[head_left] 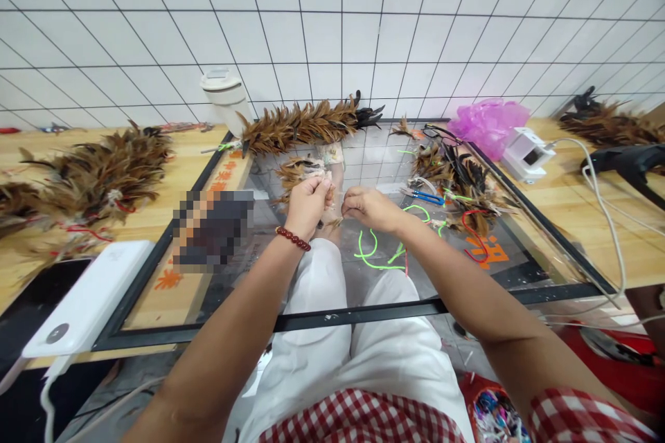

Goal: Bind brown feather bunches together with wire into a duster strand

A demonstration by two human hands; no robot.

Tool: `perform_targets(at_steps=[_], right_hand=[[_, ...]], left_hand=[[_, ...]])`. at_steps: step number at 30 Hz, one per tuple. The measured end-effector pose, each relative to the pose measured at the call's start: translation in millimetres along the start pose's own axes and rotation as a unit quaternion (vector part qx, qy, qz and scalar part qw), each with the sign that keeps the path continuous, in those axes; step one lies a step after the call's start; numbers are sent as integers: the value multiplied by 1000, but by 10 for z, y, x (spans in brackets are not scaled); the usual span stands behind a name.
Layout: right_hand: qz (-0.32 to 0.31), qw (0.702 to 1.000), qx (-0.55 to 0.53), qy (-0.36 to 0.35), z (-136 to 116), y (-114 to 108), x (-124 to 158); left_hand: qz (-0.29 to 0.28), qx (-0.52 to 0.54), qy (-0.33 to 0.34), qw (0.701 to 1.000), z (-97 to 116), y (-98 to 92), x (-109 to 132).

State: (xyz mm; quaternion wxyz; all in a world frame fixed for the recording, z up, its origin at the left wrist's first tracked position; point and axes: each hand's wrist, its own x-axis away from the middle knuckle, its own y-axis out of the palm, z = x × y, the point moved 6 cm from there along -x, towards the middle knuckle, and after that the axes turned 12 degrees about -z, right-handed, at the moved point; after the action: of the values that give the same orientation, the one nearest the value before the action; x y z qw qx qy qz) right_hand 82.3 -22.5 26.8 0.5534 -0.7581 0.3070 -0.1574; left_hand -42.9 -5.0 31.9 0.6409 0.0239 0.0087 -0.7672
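My left hand (310, 204), with a beaded bracelet at the wrist, pinches the pale end of a small bunch of brown feathers (291, 173) above the glass tabletop (332, 291). Just to its right, my right hand (370, 208) is closed in a pinch. Whatever its fingertips hold is too small to make out. Blue-handled thread snips (427, 196) lie beyond my right wrist. Bright green cords (382, 265) and a red cord (474, 239) are scattered around my right forearm.
A long feather strip (306, 126) lies along the back by a white lidded container (224, 93). Loose feathers (467, 176) and a pink plastic bag (488, 123) are at the right. More feathers (111, 169) and a white power bank (88, 299) lie left. A white cable (605, 201) crosses the right edge.
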Motion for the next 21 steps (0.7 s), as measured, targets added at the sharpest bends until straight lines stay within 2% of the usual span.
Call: perform_targets(at_steps=[4,8,12,16,18,21], right_hand=[[-4,991,133,16,-85,-18,11],[38,980,192,17,-135,-150,57],[74,970,230,5,-176,-272,90],[66,972,225,15,-180,-297,95],[71,979,190,29,-157,-303,100],[129,986,83,65,-78,-357,133]], left_hand=[[-15,-97,20,995,-44,-27,-31],[-42,-197,24,979,-48,16,-23],[-108,-135,-38,984,-98,152,31],[-144,-74,-48,986,-143,220,65],[-161,-42,-56,984,-176,227,68],[-183,-13,-67,981,-177,232,73]])
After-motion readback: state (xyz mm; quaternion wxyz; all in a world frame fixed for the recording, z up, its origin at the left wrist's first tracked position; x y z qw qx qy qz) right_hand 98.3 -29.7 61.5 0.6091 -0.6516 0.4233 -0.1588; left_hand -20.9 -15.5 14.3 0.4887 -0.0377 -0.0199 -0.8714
